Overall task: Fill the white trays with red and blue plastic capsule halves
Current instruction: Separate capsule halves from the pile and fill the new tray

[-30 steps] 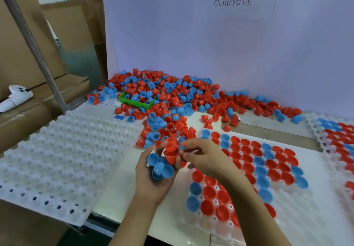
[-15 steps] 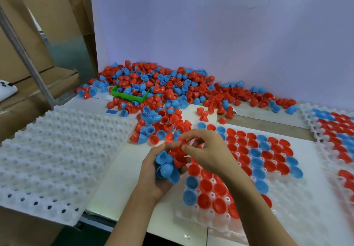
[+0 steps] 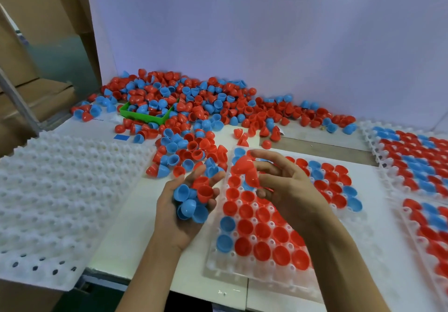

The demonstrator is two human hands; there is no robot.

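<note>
My left hand [image 3: 180, 211] is palm up and cups several blue and red capsule halves [image 3: 191, 199] at the left edge of the white tray [image 3: 254, 277]. My right hand [image 3: 288, 189] hovers over the tray's upper left part and pinches red capsule halves [image 3: 246, 169] between thumb and fingers. Many of the tray's pockets hold red and blue halves, open side up. A large loose pile of red and blue halves [image 3: 194, 110] lies on the table behind the hands.
An empty white tray [image 3: 60, 202] lies at the left. Two more trays with halves, one at the right [image 3: 412, 156] and another below it [image 3: 429, 229], sit at the right edge. A green bin [image 3: 145, 115] sits in the pile. A white wall stands behind and cardboard boxes [image 3: 36, 44] stand at the left.
My right hand has pulled red halves away from the left hand's handful and moved right, over the tray. The left hand has opened out a little.
</note>
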